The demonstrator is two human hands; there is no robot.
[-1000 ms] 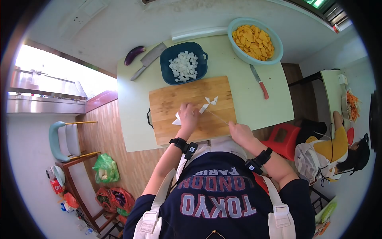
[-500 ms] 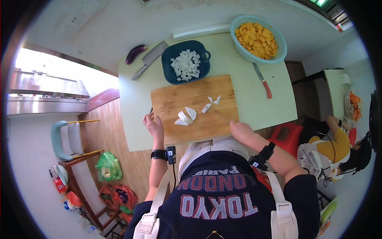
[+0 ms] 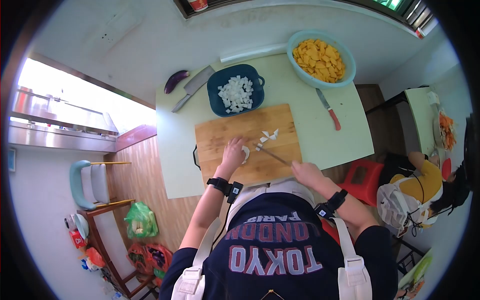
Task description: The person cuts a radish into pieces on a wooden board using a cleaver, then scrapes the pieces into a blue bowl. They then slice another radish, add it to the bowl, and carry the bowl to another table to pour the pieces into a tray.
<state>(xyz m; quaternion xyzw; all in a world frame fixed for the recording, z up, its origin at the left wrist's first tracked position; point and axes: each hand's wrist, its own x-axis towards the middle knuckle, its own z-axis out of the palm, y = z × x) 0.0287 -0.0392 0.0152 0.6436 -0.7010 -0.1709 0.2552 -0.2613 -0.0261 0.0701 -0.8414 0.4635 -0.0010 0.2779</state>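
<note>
My left hand [image 3: 232, 154] rests on the wooden cutting board [image 3: 270, 172], its bent fingers holding down white vegetable slices [image 3: 245, 155] that they partly cover. In my right hand [image 3: 306, 173] is the handle of a knife [image 3: 275, 156], its thin blade seen nearly edge-on and pointing left across the board. At the blade's tip lies a small white piece [image 3: 259, 147]. Several more cut white pieces [image 3: 270, 135] lie just beyond it. Behind the board stands a dark blue basin [image 3: 214, 100] with white diced vegetable [image 3: 236, 94] inside.
A cleaver [image 3: 195, 86] and an eggplant [image 3: 176, 81] lie at the back left. At the back right stands a light blue bowl [image 3: 350, 67] of yellow slices, near a red-handled knife [image 3: 330, 112]. Another person [image 3: 417, 180] sits at the right beside a red stool [image 3: 357, 182].
My left hand has moved from the board's left edge onto the white slices. My right hand still holds the knife, its tip near the small pieces. The camera view has shifted slightly.
</note>
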